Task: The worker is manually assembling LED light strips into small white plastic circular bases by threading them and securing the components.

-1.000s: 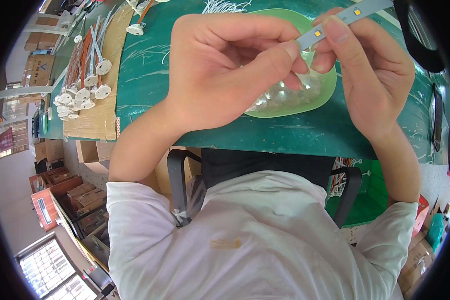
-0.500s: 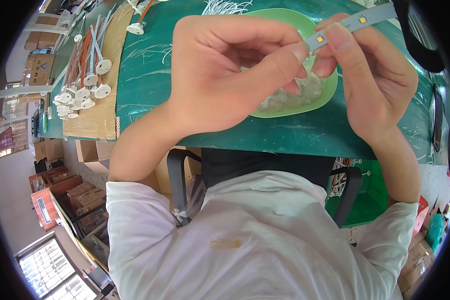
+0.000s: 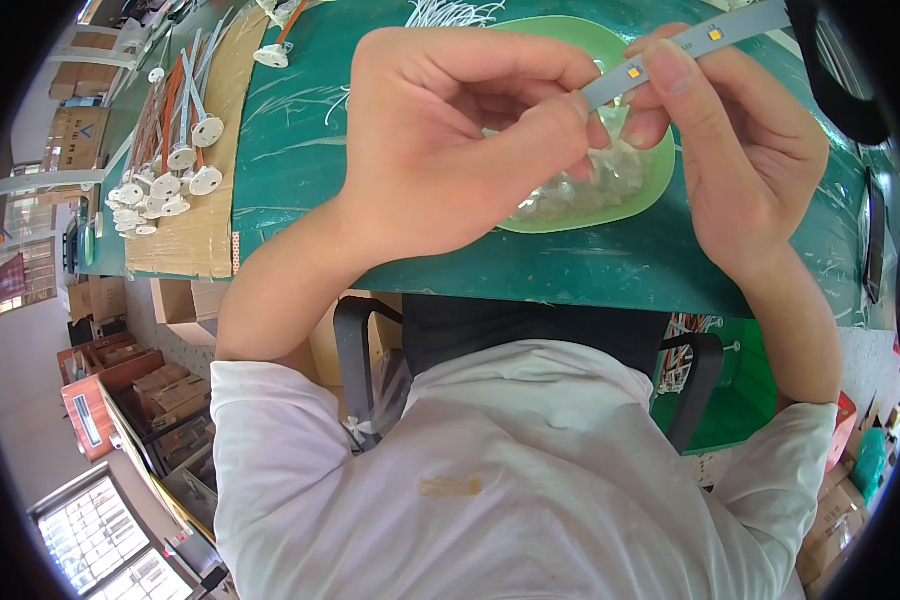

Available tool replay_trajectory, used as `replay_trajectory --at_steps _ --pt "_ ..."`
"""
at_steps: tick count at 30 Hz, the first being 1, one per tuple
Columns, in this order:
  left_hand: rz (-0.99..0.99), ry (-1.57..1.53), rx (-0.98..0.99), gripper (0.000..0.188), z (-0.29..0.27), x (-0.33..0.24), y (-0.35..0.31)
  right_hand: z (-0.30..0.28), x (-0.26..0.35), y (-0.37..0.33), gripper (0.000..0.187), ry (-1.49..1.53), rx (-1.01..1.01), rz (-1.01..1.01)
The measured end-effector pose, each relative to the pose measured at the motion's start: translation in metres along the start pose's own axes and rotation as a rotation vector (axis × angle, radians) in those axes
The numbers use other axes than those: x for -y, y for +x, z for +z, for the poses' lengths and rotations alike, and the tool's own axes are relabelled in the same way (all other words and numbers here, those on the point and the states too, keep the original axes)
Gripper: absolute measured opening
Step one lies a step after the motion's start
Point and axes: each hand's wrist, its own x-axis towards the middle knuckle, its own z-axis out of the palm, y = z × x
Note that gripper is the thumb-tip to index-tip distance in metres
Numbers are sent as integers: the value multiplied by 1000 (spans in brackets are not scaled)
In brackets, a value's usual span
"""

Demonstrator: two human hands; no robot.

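Note:
A grey LED strip point(image 3: 715, 36) with small yellow chips runs from the middle up to the right, held above a light green dish point(image 3: 642, 188). My left hand point(image 3: 450, 140) pinches the strip's near end between thumb and fingers. My right hand point(image 3: 730, 150) grips the strip a little further along, thumb on top beside a chip. The dish holds a heap of small clear plastic pieces point(image 3: 580, 185) and sits on the green table point(image 3: 300, 150), mostly hidden behind my hands.
A cardboard sheet point(image 3: 195, 225) on the table's left carries several white round discs with wires point(image 3: 165, 175). White wires point(image 3: 450, 12) lie at the far edge. Cardboard boxes point(image 3: 160, 385) stand on the floor at left. A dark cable point(image 3: 875, 235) runs along the right.
The strip has shifted slightly up and right through my fingers; my right thumb now rests closer to a chip. Both hands otherwise stay in place.

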Motion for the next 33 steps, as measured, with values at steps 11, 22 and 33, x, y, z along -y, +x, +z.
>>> replay_trajectory --at_steps 11,22,33 --pt "-3 -28 17 24 0 -1 0 1 1 0 19 -15 -28 -1" --pt "58 -1 42 17 -3 -1 0 -5 -5 -3 14 -65 5 -146" --pt "155 23 80 21 -9 10 1 1 4 -2 13 -138 5 -114"
